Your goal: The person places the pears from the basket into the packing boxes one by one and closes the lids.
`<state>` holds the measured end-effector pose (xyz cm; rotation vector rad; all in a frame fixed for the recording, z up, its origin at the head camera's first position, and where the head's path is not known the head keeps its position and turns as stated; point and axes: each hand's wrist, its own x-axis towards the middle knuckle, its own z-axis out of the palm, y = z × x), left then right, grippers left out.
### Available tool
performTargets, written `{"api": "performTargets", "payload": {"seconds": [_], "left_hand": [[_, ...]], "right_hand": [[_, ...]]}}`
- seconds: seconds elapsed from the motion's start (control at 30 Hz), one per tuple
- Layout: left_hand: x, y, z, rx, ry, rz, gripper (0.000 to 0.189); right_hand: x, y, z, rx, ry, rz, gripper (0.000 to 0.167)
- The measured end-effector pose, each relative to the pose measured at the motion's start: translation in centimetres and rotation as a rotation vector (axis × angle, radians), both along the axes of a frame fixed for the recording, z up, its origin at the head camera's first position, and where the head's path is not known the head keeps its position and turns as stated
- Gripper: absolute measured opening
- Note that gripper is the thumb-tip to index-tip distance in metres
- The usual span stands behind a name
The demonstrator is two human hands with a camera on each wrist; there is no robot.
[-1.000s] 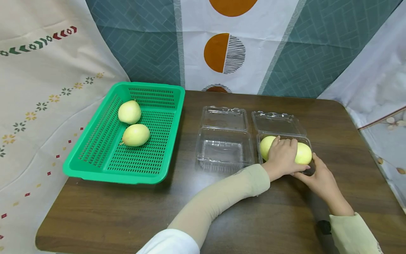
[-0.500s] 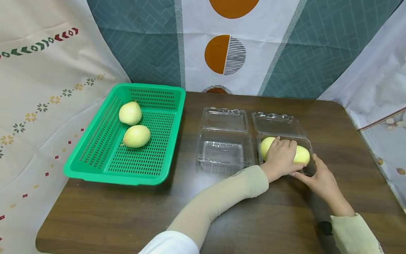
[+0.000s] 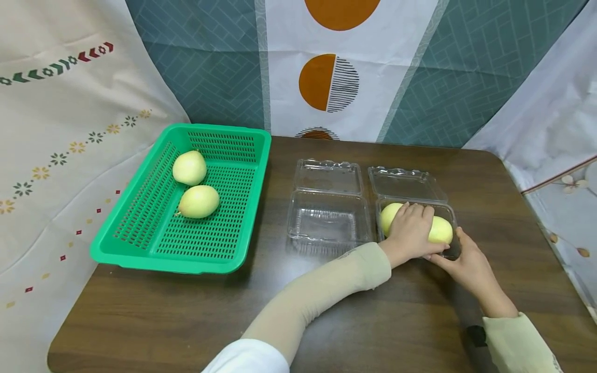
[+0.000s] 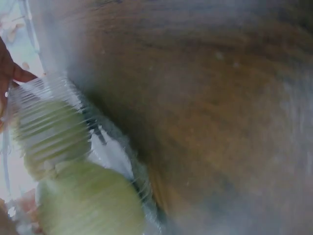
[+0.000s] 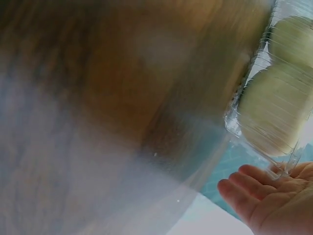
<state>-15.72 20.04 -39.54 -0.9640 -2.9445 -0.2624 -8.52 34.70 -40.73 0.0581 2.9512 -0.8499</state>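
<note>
My left hand (image 3: 411, 230) lies over two pale yellow-green smooth fruits in the right-hand clear plastic clamshell container (image 3: 412, 192), and its fingers grip the right fruit (image 3: 440, 230). The left fruit (image 3: 388, 216) shows past the fingers. At the near right corner of that container, my right hand (image 3: 471, 264) holds the edge between thumb and fingers. Through the clear wall in the left wrist view, one fruit (image 4: 90, 200) appears close up. The right wrist view has the right hand (image 5: 274, 198) under the container's corner, with a fruit (image 5: 271, 112) inside. Fruit kind is unclear.
A second clamshell container (image 3: 328, 217) with its lid open stands left of the first. The green slotted basket (image 3: 263, 191) at the left holds two similar fruits (image 3: 199, 202). All stand on a brown wooden table (image 3: 186, 316), with cloth hangings behind and beside it.
The right fruit has shifted slightly left and lower in the container along with my left hand. My right hand has stayed at the container's corner. The head view has shifted a little.
</note>
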Motion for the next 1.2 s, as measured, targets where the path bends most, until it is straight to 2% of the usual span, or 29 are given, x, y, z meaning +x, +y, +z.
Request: {"api": "performTargets", "payload": {"seconds": [0.23, 0.53, 0.63, 0.73, 0.83, 1.03, 1.2], "left_hand": [[-0.5, -0.8, 1.0, 0.098, -0.085, 0.008, 0.069], [-1.4, -1.8, 2.7, 0.154, -0.103, 0.105, 0.063], [-1.8, -2.2, 3.2, 0.184, -0.139, 0.136, 0.065], [-2.2, -2.5, 3.7, 0.286, -0.244, 0.187, 0.067], [-2.7, -3.0, 4.2, 0.420, -0.353, 0.253, 0.066], [-3.5, -4.1, 4.8, 0.633, -0.520, 0.348, 0.069], [-4.1, -4.9, 4.6, 0.768, -0.644, 0.431, 0.076]], "right_hand": [[0.0, 0.3, 0.2, 0.029, -0.034, 0.019, 0.108], [-0.6, 1.8, 1.8, 0.104, -0.161, 0.035, 0.099], [-1.2, 2.1, 2.4, 0.110, -0.117, 0.016, 0.094], [-2.0, 2.3, 3.0, 0.068, -0.044, -0.023, 0.087], [-3.0, 2.4, 3.5, -0.018, -0.014, -0.051, 0.080], [-5.4, 3.0, 4.2, -0.189, -0.039, -0.056, 0.077], [-7.3, 3.5, 4.3, -0.276, -0.113, -0.057, 0.080]]}}
